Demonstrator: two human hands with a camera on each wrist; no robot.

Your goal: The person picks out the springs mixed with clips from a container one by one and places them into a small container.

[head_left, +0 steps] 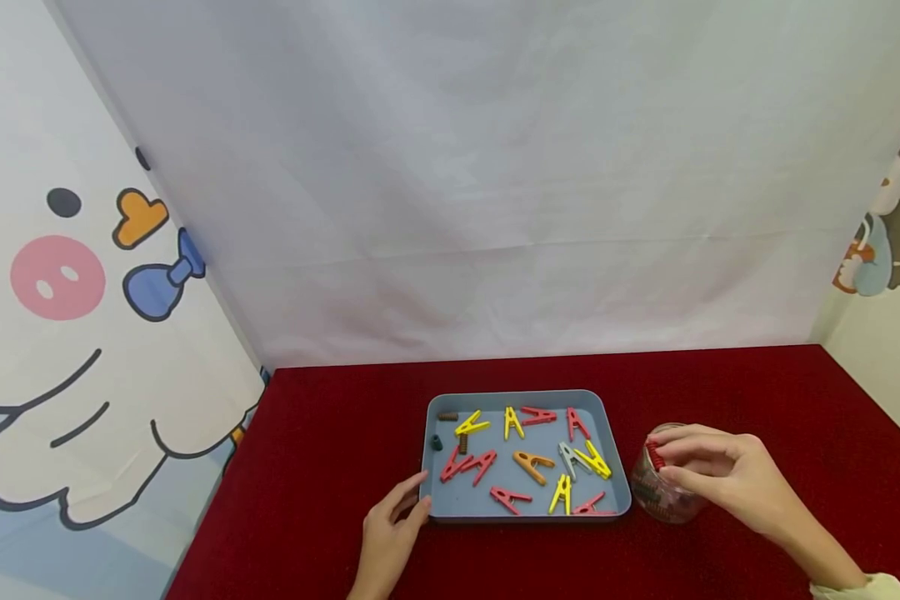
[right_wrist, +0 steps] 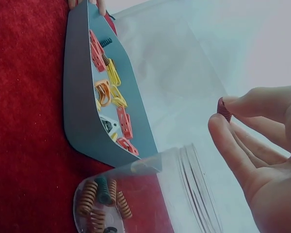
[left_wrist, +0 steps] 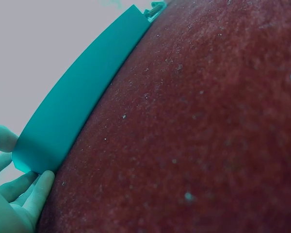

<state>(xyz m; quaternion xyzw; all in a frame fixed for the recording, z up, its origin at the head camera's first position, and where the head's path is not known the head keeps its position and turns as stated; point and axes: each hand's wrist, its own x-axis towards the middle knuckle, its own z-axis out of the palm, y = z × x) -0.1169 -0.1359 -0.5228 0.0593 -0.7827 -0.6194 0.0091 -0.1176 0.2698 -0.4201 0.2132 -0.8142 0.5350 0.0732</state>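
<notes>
In the head view my right hand (head_left: 708,475) pinches a small red coil spring (head_left: 656,456) between thumb and fingertips. The right wrist view shows this spring (right_wrist: 224,109) held above the mouth of a clear jar (right_wrist: 177,170), with brown springs (right_wrist: 88,198) and a dark green spring (right_wrist: 103,189) at the bottom. My left hand (head_left: 392,533) holds the near left corner of a blue-grey tray (head_left: 525,518), thumb against the front wall and fingers along the left side. Inside lie red, yellow, orange and grey spring clips (head_left: 532,467).
Two brown springs (head_left: 462,443) and a dark green spring (head_left: 437,442) lie at the tray's left end. A dark red cloth (head_left: 330,442) covers the table. A white curtain (head_left: 495,208) hangs behind it, with printed panels (head_left: 67,375) at the sides.
</notes>
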